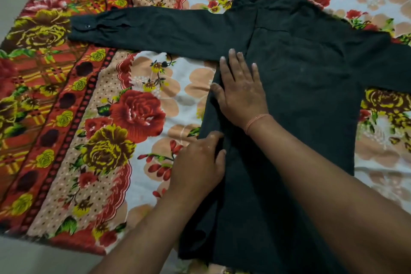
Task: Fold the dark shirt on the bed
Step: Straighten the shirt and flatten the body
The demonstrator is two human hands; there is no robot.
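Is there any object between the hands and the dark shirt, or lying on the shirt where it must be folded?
Nothing visible. The right hand lies flat on the dark shirt and the left hand holds its folded side edge. Only these hands are on the shirt.

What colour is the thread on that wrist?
Pale orange-pink thread, by the right hand; head view.

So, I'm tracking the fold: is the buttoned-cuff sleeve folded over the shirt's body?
No, the sleeve lies stretched straight out across the bedsheet, away from the body of the dark shirt.
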